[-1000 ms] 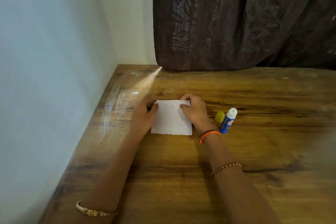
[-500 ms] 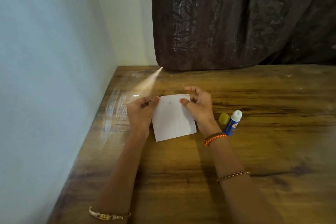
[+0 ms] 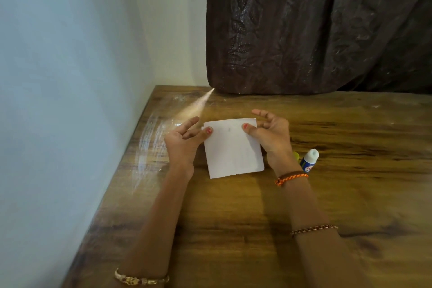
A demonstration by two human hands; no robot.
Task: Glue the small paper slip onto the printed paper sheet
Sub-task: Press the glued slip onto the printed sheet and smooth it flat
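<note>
A white square paper sheet (image 3: 233, 149) is held above the wooden table, its blank back toward me, tilted up at the far edge. My left hand (image 3: 183, 142) pinches its top left corner with the thumb on top. My right hand (image 3: 272, 135) pinches the top right corner the same way. A small dark mark shows near the top middle of the sheet. No separate small slip can be made out. A blue glue stick (image 3: 308, 161) with a white uncapped tip lies on the table just right of my right wrist, with its yellow cap (image 3: 296, 155) beside it.
The wooden table (image 3: 233, 229) meets a pale wall (image 3: 70, 100) on the left. A dark brown curtain (image 3: 315, 30) hangs at the back and touches the table's far edge. A streak of light falls on the far left corner.
The sheet lay flat on the table under both hands; both hands have since lifted it off the table by its top corners and keep holding it tilted.
</note>
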